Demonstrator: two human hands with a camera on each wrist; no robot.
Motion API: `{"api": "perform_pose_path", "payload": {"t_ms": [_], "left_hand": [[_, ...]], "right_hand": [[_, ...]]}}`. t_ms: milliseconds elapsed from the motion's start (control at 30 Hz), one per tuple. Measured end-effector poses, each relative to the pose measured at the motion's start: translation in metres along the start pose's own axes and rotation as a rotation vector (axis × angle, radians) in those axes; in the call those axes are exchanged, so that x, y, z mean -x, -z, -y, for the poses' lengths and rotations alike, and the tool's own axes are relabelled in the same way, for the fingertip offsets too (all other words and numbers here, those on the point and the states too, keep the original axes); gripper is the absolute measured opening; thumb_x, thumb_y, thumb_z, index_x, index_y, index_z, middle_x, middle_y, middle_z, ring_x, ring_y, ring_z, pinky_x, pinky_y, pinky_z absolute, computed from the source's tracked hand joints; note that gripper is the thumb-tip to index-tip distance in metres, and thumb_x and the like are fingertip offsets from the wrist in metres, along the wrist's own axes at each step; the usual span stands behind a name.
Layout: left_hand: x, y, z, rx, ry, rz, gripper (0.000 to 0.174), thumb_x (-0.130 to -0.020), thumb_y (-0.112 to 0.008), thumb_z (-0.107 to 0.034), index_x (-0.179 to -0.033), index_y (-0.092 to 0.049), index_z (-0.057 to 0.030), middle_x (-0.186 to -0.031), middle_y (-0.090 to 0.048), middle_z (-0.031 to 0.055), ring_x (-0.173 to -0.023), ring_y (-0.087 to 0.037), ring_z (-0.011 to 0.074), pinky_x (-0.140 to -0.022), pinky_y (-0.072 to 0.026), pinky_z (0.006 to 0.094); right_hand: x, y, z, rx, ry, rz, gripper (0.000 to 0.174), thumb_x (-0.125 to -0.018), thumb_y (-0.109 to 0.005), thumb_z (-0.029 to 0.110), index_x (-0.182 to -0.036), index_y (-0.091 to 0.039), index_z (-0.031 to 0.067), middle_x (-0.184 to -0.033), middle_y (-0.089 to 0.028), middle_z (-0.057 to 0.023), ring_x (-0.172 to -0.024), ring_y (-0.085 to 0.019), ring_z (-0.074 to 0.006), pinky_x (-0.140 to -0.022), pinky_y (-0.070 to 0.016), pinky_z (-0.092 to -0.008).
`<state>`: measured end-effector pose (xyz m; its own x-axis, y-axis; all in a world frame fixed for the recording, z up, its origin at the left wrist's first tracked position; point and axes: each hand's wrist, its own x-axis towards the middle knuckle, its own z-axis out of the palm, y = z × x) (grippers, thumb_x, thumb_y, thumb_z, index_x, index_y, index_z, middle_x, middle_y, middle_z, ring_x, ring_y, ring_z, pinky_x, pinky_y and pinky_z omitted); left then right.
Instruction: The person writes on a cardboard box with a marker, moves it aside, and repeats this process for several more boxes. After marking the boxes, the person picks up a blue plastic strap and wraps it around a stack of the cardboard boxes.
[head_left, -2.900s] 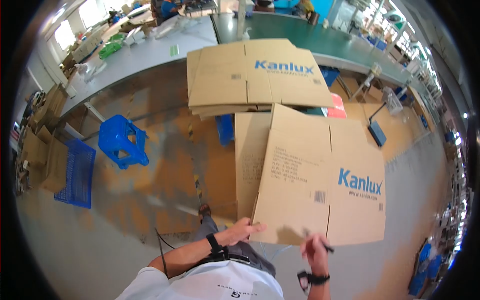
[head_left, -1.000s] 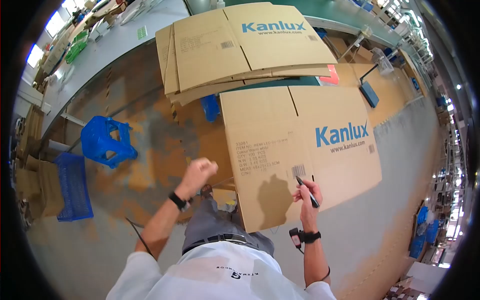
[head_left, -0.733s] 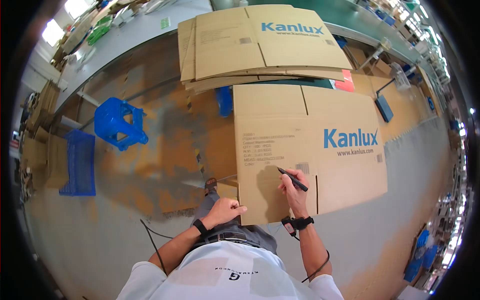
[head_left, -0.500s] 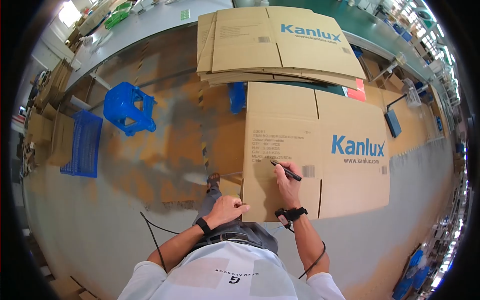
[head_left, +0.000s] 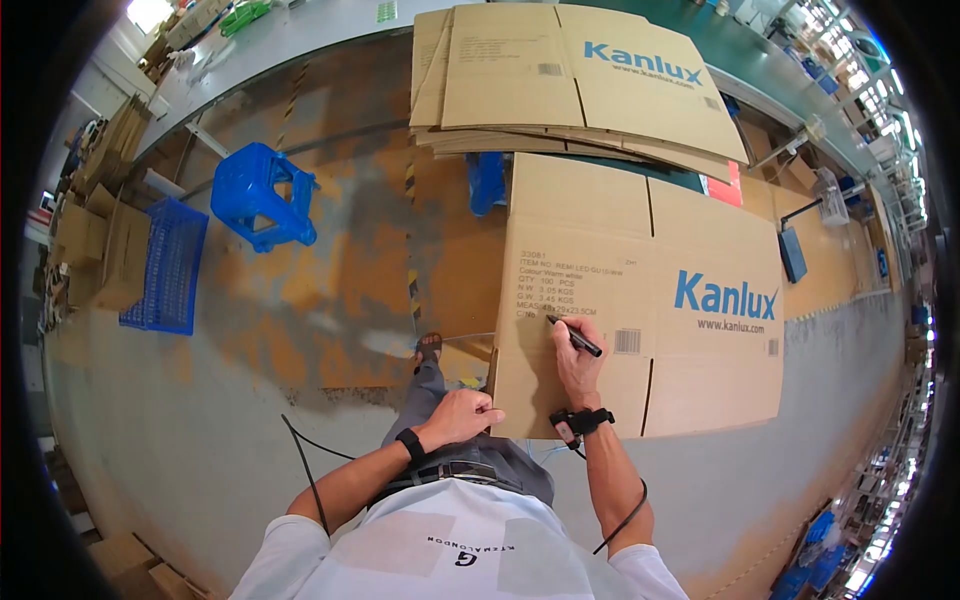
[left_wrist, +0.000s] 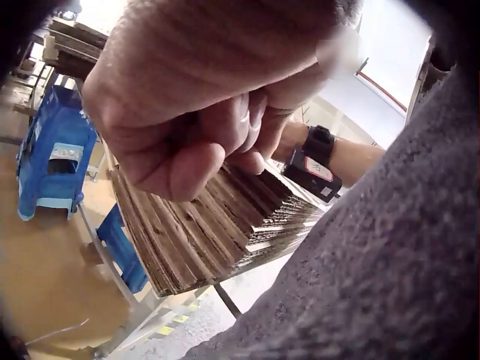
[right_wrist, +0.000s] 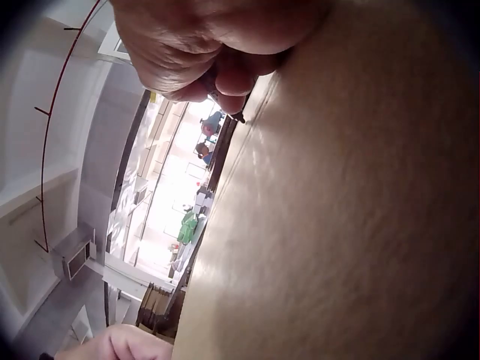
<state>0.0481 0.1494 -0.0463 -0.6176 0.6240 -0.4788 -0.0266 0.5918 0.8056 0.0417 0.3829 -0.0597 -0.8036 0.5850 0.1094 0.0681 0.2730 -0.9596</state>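
My right hand [head_left: 578,368] pinches a black marker [head_left: 582,340] like a pen, its tip at the "C/No" line of printed text on the top flat cardboard carton [head_left: 700,215]. This carton lies on a thick stack of flattened cartons [left_wrist: 187,240], whose layered edges show in the left wrist view. At the stack's near left corner rests my left hand [head_left: 462,417], fingers curled, the thumb side against the edge. In the right wrist view the right hand [right_wrist: 217,37] sits low over the board, and only the marker's dark tip [right_wrist: 238,117] shows.
A second pile of flat Kanlux cartons [head_left: 510,95] lies just beyond the stack. Blue stools [head_left: 265,195] and a blue basket [head_left: 172,265] stand on the floor to the left. Long worktables [head_left: 330,45] run behind; a red item [head_left: 724,185] is at the right.
The top carton, earlier skewed across the stack, now lies squarer on it. My left hand left the edge and came back. My right hand moved up and left with the marker to the printed text.
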Motion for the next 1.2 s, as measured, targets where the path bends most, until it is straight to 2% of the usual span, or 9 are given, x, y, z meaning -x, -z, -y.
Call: {"api": "perform_pose_path", "payload": {"t_ms": [33,133,233,600,800,933,1033,1167,1200], "left_hand": [[-0.001,-0.001,0.001,-0.006,-0.001,0.005,0.037,-0.082,-0.070,-0.034,-0.070,-0.064,0.0003,-0.064,-0.061,0.0164,-0.057,-0.060,0.0265,-0.057,-0.0460,0.0396],[-0.002,-0.006,0.009,0.018,-0.063,-0.033,0.038,-0.085,-0.072,-0.031,-0.068,-0.060,0.0012,-0.053,-0.051,0.0059,-0.051,-0.044,0.0101,-0.049,-0.0378,0.0319],[-0.002,-0.003,0.007,-0.009,-0.004,0.003,0.039,-0.083,-0.070,-0.036,-0.071,-0.064,-0.0002,-0.063,-0.062,0.0155,-0.057,-0.060,0.0259,-0.057,-0.0460,0.0389],[0.006,-0.004,-0.001,-0.016,-0.010,-0.048,0.033,-0.082,-0.068,-0.033,-0.074,-0.067,-0.0005,-0.066,-0.065,0.0158,-0.059,-0.063,0.0279,-0.060,-0.0491,0.0391],[0.010,-0.013,0.002,0.084,-0.060,-0.134,0.026,-0.081,-0.067,-0.024,-0.074,-0.065,0.0014,-0.065,-0.065,0.0145,-0.058,-0.063,0.0229,-0.059,-0.0497,0.0358],[0.022,-0.006,-0.010,0.253,-0.067,-0.115,0.020,-0.084,-0.067,-0.014,-0.074,-0.064,0.0025,-0.063,-0.061,0.0014,-0.060,-0.052,0.0050,-0.054,-0.0426,0.0260],[0.033,0.013,-0.036,0.521,-0.129,-0.117,0.016,-0.086,-0.066,-0.011,-0.076,-0.064,0.0017,-0.064,-0.059,-0.0028,-0.061,-0.049,0.0027,-0.054,-0.0405,0.0238],[0.032,0.055,-0.078,0.358,-0.149,-0.314,0.015,-0.087,-0.068,-0.011,-0.078,-0.066,0.0015,-0.065,-0.060,-0.0023,-0.061,-0.048,0.0021,-0.054,-0.0402,0.0230],[0.020,0.054,-0.064,0.242,-0.145,-0.317,0.020,-0.087,-0.068,-0.018,-0.082,-0.068,0.0011,-0.068,-0.066,0.0037,-0.060,-0.057,0.0081,-0.055,-0.0453,0.0267]], "right_hand": [[0.000,0.000,0.000,0.003,0.002,-0.003,0.012,-0.087,-0.068,0.011,-0.086,-0.065,0.0001,-0.061,-0.053,0.0030,-0.057,-0.045,-0.0042,-0.052,-0.0386,-0.0228],[0.000,0.001,0.002,0.039,0.019,0.005,0.012,-0.087,-0.068,0.011,-0.085,-0.065,0.0000,-0.060,-0.052,0.0029,-0.056,-0.045,-0.0045,-0.052,-0.0387,-0.0229],[-0.001,0.003,0.004,0.076,0.049,0.021,0.012,-0.088,-0.068,0.011,-0.085,-0.065,0.0001,-0.062,-0.053,0.0029,-0.057,-0.046,-0.0043,-0.052,-0.0391,-0.0229],[-0.001,0.005,-0.002,0.053,0.061,0.026,0.011,-0.089,-0.066,0.011,-0.084,-0.064,0.0010,-0.062,-0.052,0.0036,-0.058,-0.044,-0.0037,-0.052,-0.0372,-0.0227],[0.013,0.018,0.036,-0.207,-0.138,-0.051,0.012,-0.092,-0.063,0.009,-0.099,-0.065,-0.0001,-0.075,-0.063,-0.0026,-0.059,-0.056,-0.0072,-0.054,-0.0444,-0.0228],[0.040,0.080,0.052,0.014,-0.029,0.127,0.022,-0.091,-0.064,0.011,-0.110,-0.062,0.0006,-0.095,-0.069,-0.0098,-0.079,-0.065,-0.0156,-0.071,-0.0518,-0.0291],[0.061,0.143,0.076,0.291,0.288,0.348,0.049,-0.079,-0.079,0.023,-0.117,-0.056,0.0019,-0.119,-0.065,-0.0176,-0.110,-0.061,-0.0327,-0.095,-0.0470,-0.0435],[0.092,0.196,0.068,0.660,0.357,0.478,0.067,-0.069,-0.086,0.033,-0.119,-0.052,0.0032,-0.134,-0.056,-0.0200,-0.126,-0.049,-0.0415,-0.105,-0.0378,-0.0499],[0.099,0.202,0.057,0.696,0.351,0.452,0.068,-0.069,-0.086,0.034,-0.119,-0.052,0.0037,-0.135,-0.054,-0.0200,-0.127,-0.047,-0.0418,-0.106,-0.0364,-0.0504]]}}
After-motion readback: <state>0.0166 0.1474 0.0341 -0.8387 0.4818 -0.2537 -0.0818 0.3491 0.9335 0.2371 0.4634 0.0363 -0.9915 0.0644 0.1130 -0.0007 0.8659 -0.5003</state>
